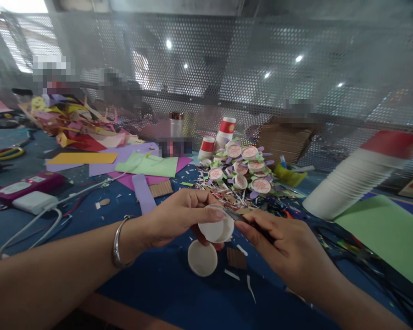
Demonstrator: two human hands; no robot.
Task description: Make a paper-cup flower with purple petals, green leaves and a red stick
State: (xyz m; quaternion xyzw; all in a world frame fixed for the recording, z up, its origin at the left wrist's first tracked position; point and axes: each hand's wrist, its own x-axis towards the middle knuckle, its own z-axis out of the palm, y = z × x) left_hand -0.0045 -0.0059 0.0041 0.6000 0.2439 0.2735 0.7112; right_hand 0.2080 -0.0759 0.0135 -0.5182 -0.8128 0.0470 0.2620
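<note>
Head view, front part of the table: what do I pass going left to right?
White charger block → silver bangle → left hand pinching white paper discs → dark thin tool gripped by right hand → sideways stack of white paper cups.

White paper discs (216, 228) at centre, another white disc (202, 258) nearer, on a dark blue table cover (158, 284). Dark tool (253, 225) just right. Red-banded white cups (351, 183) at right, light green sheet (388, 233) near right, yellow sheet (82, 158) and purple sheet (124, 155) far left.
</note>
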